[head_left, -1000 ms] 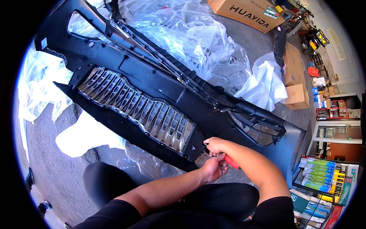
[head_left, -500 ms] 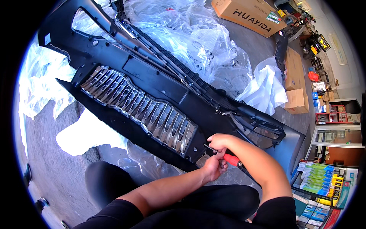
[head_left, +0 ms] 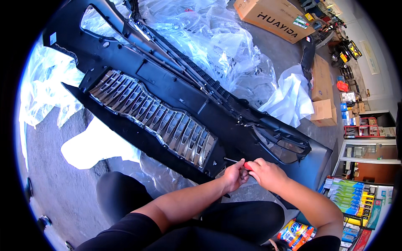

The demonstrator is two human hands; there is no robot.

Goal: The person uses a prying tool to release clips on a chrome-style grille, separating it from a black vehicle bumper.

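Note:
A large black car bumper [head_left: 165, 81] lies back side up across the floor, with a silver slatted grille [head_left: 153, 119] set in it. My right hand [head_left: 268, 173] is closed round the red handle of a screwdriver [head_left: 248, 166]. Its thin metal shaft points left, the tip at the bumper's near edge beside the grille's right end. My left hand [head_left: 235, 175] is closed with thumb and fingers pinched at the shaft, just ahead of the handle. Most of the handle is hidden in my right palm. Whether the tip sits on a screw is too small to tell.
Crumpled clear plastic wrap [head_left: 209, 46] spreads under and behind the bumper. A big cardboard box [head_left: 274, 19] stands at the back, smaller boxes [head_left: 323, 112] at the right. Shelves of packages [head_left: 349, 198] line the right side; a colourful bag [head_left: 296, 234] lies beside my right knee.
My right hand has moved from the bumper's edge back onto the screwdriver handle. The screwdriver now lies more level, its tip against the bumper. My left hand has stayed nearly in place.

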